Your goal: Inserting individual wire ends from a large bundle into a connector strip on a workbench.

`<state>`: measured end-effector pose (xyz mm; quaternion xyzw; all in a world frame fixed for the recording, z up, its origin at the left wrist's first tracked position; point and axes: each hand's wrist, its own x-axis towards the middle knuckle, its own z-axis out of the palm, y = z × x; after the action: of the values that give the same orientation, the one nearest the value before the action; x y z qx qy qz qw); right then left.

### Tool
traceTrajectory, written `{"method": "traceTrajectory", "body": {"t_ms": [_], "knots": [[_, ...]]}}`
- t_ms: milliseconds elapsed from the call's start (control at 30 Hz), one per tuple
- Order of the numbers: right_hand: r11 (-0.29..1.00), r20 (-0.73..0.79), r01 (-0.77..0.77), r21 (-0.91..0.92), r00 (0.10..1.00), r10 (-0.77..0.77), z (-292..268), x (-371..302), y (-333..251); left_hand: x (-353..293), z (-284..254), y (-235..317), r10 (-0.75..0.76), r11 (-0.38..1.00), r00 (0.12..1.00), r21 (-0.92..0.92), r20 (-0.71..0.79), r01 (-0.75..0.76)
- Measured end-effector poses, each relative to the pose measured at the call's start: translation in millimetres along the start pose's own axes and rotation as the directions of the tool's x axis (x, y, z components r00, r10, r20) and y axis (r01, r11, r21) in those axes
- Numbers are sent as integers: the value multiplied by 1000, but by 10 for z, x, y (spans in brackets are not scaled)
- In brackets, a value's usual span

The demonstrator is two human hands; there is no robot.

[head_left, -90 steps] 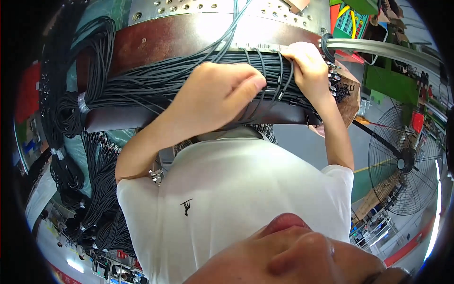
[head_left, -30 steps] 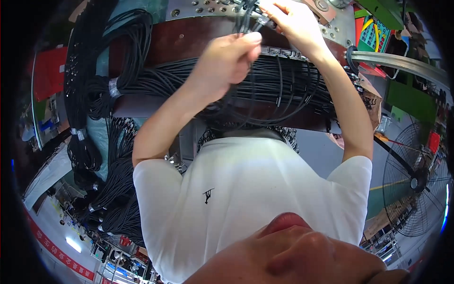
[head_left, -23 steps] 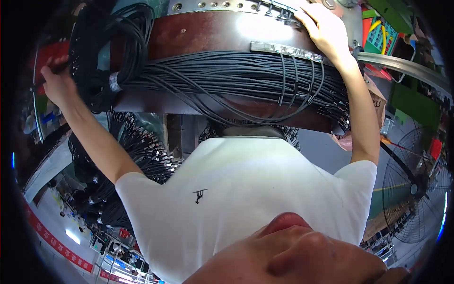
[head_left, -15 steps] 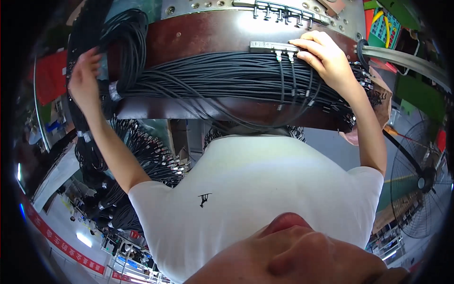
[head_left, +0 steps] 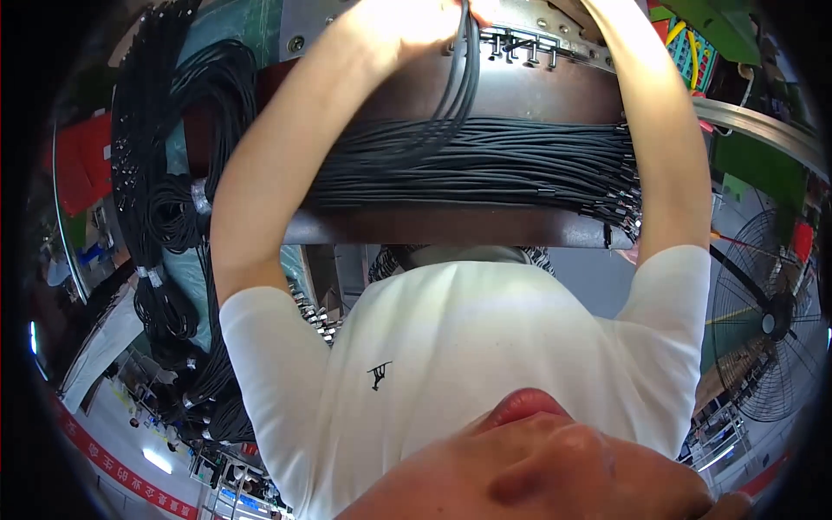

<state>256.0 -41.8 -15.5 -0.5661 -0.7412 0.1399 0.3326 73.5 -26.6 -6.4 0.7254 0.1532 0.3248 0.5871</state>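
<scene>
My left hand is at the top edge, over the far metal plate, washed out by bright light. Its fingers are closed around a few black cables, which hang down in a loop toward the long cable bundle on the brown bench. My right forearm reaches up along the right side; its hand lies beyond the top edge. Just right of my left hand is a row of black T-shaped pins on a metal strip. The cable ends with small metal connectors gather by my right forearm.
Coiled black cables hang at the left over a green sheet, with more tied bundles below. A metal rail curves off to the right. A black fan stands at the lower right, and a red panel far left.
My left hand has swung from the hanging coils at left to the top centre, now with cables in it. My right hand and the connector block it held have left the top of the view.
</scene>
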Motion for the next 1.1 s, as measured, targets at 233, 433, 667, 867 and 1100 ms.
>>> {"method": "traceTrajectory", "body": {"t_ms": [233, 433, 667, 867, 1100], "knots": [[993, -16, -15, -115, 1000, 13, 39, 17, 84, 210, -127, -529, -37, 981, 997, -189, 72, 50], [973, -48, -51, -224, 998, 41, -77, -104, 132, 199, -111, -371, 153, 852, 978, 483, 143, -204], [935, -87, -86, -344, 994, 59, -176, -143, 209, 153, -290, -283, -269, 933, 945, 195, -187, 304], [912, -48, -75, -403, 997, 61, 62, 21, 296, 250, -588, -608, 234, 498, 959, 867, -160, 23], [823, -22, -70, -564, 997, 70, 75, 2, 392, 352, -577, -811, 112, 418, 979, 902, -169, 108]]}}
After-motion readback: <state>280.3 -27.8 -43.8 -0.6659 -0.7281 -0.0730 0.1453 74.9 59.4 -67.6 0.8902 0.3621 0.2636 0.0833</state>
